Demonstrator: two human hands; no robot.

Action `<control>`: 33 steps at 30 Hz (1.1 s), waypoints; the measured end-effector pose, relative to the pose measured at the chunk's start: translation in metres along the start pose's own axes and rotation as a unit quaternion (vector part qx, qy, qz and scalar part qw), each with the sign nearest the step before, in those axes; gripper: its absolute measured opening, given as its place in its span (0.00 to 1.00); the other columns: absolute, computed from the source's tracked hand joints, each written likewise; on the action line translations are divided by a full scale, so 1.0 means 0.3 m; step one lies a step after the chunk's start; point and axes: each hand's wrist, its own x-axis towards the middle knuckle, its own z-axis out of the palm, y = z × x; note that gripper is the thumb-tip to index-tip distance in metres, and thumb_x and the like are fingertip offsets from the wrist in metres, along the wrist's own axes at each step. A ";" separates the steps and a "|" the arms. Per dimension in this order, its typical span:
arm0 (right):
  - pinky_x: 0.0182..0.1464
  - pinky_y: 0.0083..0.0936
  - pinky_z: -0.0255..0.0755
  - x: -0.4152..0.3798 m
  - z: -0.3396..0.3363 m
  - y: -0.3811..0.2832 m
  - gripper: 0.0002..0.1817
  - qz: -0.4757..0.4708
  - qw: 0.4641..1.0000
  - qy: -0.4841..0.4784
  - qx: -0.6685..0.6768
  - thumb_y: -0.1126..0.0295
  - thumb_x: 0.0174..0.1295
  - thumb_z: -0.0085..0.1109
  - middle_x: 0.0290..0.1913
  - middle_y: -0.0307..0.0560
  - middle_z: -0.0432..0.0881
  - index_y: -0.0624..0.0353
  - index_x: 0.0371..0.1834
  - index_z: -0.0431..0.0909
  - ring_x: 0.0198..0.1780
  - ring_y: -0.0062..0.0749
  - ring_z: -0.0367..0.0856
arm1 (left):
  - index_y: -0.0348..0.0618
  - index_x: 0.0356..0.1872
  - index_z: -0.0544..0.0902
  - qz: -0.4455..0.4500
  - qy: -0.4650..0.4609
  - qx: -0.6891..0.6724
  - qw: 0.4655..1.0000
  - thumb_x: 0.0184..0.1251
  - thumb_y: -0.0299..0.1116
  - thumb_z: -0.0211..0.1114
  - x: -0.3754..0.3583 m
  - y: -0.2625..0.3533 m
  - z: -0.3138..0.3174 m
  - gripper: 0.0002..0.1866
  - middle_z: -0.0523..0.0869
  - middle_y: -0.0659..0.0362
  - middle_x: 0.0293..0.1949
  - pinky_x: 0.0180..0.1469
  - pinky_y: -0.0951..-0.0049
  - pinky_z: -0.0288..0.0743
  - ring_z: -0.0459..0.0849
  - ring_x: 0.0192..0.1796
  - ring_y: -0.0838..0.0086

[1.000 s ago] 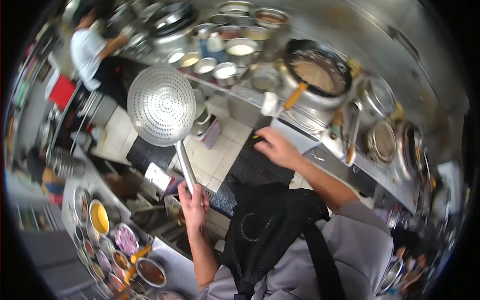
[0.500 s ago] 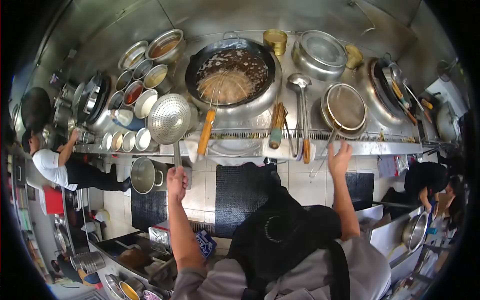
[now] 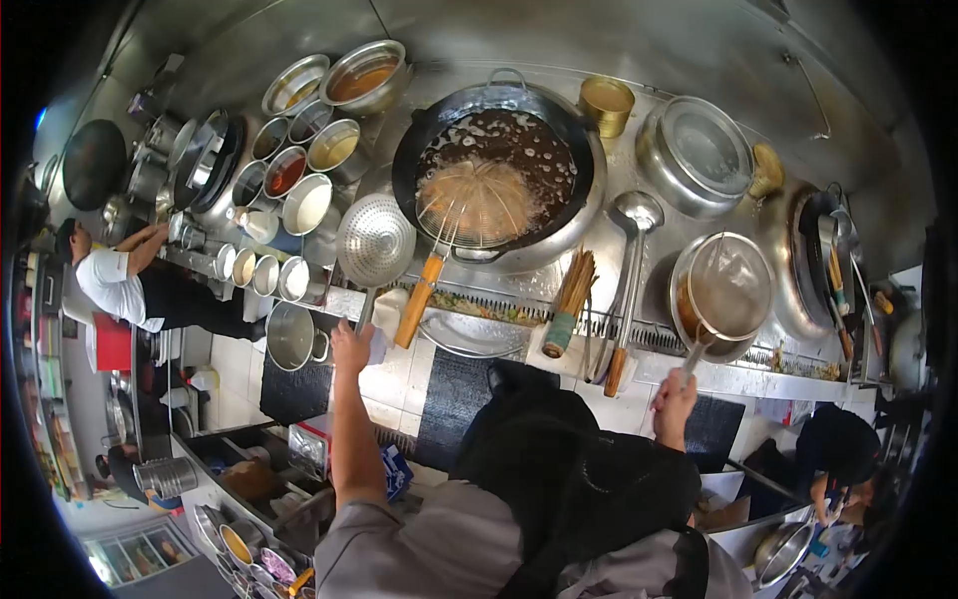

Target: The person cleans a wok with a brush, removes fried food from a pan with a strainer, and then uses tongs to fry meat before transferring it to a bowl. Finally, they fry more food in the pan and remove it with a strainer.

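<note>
My left hand [image 3: 349, 347] is closed at the handle end of a perforated skimmer [image 3: 376, 240]. The skimmer's round head lies between the seasoning pots and the wok. My right hand [image 3: 675, 401] grips the handle of a fine-mesh strainer [image 3: 726, 285], which sits over a metal pot on the right. Dark liquid bubbles in a large black wok [image 3: 574, 135]. A wire basket strainer [image 3: 477, 205] stands in that liquid with pale-brown food in it, and its wooden handle leans on the wok's rim. Neither hand touches it.
A ladle [image 3: 637, 215] and a bamboo brush [image 3: 571, 299] lie right of the wok. Metal bowls [image 3: 364, 75] and several seasoning pots [image 3: 306, 205] stand left, a lidded pot [image 3: 694, 155] and a tin [image 3: 606, 103] behind. A co-worker [image 3: 110, 280] stands far left, another person [image 3: 838, 449] right.
My right hand has taken hold of the mesh strainer's handle. The skimmer head has come down beside the wok, with my left hand at its handle. The view has turned and shifted.
</note>
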 end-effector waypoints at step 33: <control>0.32 0.61 0.72 -0.097 0.913 -0.288 0.08 -0.393 0.721 -0.246 -0.515 0.67 0.71 0.47 0.25 0.72 0.79 0.61 0.44 0.69 0.30 0.72 0.79 | 0.40 0.50 0.66 -0.142 -0.396 -0.822 0.385 0.70 0.20 0.51 0.018 0.719 -0.280 0.10 0.77 0.53 0.35 0.37 0.58 0.84 0.78 0.30 0.67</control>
